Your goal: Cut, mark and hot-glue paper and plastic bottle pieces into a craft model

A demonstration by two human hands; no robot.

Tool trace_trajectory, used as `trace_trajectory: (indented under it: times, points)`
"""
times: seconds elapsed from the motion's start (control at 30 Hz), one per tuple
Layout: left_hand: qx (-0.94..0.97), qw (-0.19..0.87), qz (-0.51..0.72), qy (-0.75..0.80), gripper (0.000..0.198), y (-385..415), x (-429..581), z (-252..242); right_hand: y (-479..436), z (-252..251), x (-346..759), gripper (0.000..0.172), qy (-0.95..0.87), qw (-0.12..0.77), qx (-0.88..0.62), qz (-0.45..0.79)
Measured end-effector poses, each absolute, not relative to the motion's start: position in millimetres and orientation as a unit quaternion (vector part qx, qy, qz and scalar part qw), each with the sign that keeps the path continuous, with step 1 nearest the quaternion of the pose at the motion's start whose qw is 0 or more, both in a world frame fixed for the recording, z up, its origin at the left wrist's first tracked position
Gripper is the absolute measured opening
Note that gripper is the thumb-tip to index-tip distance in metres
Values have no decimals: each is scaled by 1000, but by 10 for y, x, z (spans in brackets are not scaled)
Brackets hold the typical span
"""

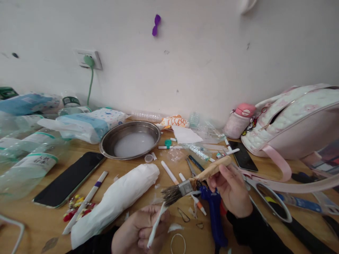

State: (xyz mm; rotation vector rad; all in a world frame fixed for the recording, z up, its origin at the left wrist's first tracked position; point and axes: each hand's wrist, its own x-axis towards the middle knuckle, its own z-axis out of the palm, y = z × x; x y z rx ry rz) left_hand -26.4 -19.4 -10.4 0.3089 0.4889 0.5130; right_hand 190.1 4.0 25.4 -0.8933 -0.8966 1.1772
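My right hand [234,188] grips the wooden handle of a paintbrush [196,181]. Its dark bristles point left and touch the upper end of a thin white strip [156,225], which looks like paper or tissue. That strip is pinched in my left hand [144,227], low in the view. Just behind my left hand lies a long white wrapped bundle [116,203]. A steel bowl [104,150] with cloudy whitish liquid stands further back. Below the brush, a blue glue gun [215,215] lies on the table, partly hidden by my right hand.
Clear plastic bottles [34,160] and wipe packs [87,123] crowd the left. A black phone [70,178] lies left of the bundle. Markers [169,172] and scissors [191,165] are scattered mid-table. On the right are a second phone [243,155], a pink-lidded bottle [237,121] and a backpack [296,123].
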Motion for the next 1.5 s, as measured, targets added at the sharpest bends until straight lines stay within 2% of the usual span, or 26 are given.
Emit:
trace_trajectory:
  times: [0.27,0.47,0.6,0.77,0.93,1.07,1.23,1.3,1.33,1.4,1.47,1.5]
  points:
    - [136,934,248,220,14,-201,-287,-97,59,251,2009,16,-410,660,-407,480]
    - [136,933,249,220,13,-181,-277,-92,179,297,1971,16,-376,705,-429,422]
    - [159,928,251,224,20,-187,-265,-140,423,481,1706,14,-366,686,-442,448]
    - [190,904,294,244,31,-196,-248,-149,812,634,1222,12,-408,593,-469,511]
    - [211,874,341,273,33,-190,-241,-89,906,620,1055,8,-471,447,-529,546]
    - [237,853,357,297,32,-206,-223,-89,561,697,1332,9,-537,370,-597,467]
    - [290,797,387,363,23,-245,-200,-30,-119,663,1833,33,-598,231,-694,329]
    - [347,742,405,406,22,-257,-224,8,-331,554,1966,40,-634,67,-748,185]
    - [398,699,411,429,20,-263,-249,16,-408,488,2010,42,-628,19,-761,160]
    - [559,551,421,455,20,-275,-328,-15,-503,358,2053,43,-614,-21,-774,152]
    - [694,403,437,406,17,-295,-422,-110,-529,257,2041,41,-593,-9,-791,149]
    - [737,360,429,378,9,-309,-466,-173,-524,222,2020,41,-586,-2,-796,150]
